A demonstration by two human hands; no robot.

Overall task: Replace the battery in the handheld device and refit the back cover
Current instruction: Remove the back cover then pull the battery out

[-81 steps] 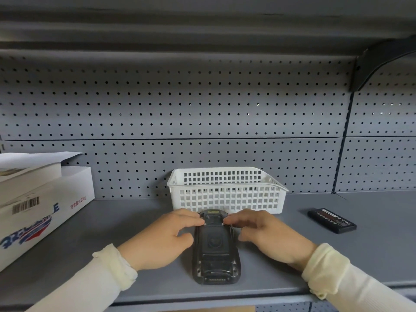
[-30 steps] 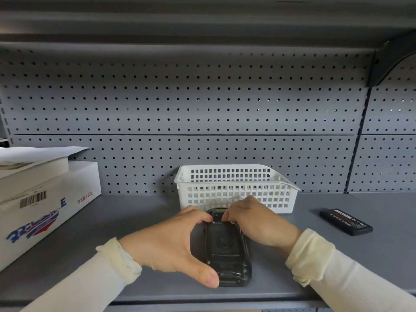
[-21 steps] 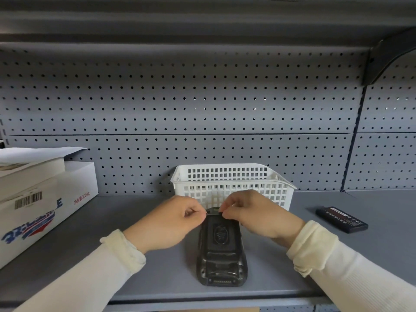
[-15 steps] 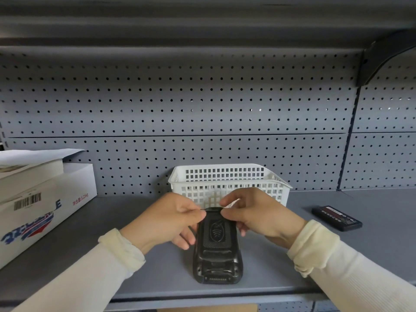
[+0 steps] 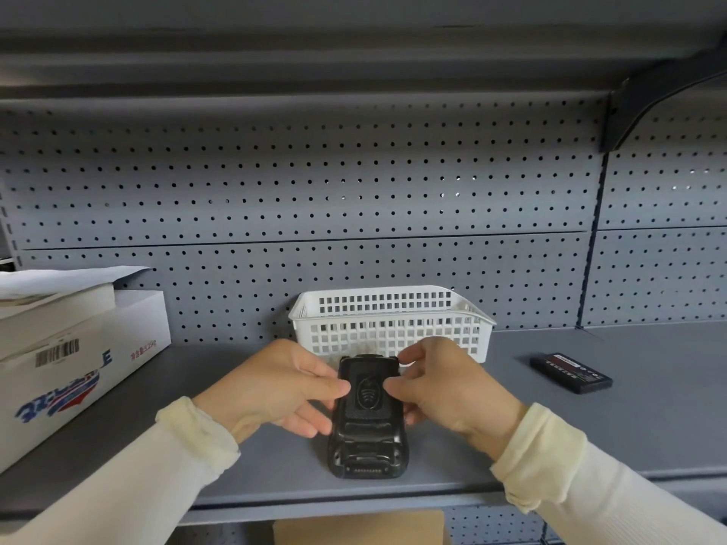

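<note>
Both hands, left hand (image 5: 275,387) and right hand (image 5: 440,387), pinch the back cover (image 5: 368,391) on the device (image 5: 368,442) between them; lifting evenly should avoid snagging.

Glossy black plastic device (image 5: 368,422), white plastic basket (image 5: 393,328), seemingly matt metal shelf (image 5: 629,426)

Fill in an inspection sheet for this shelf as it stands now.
Surface: grey shelf, bare at right.
Job's things: black handheld device back up, far end raised; spare battery lies apart at right.
Clutter: white basket behind device; white boxes at left.
Grippers: left hand and right hand grip the device's sides.
Cables: nothing seen.
Surroundings: pegboard wall, shelf bracket top right.
</note>
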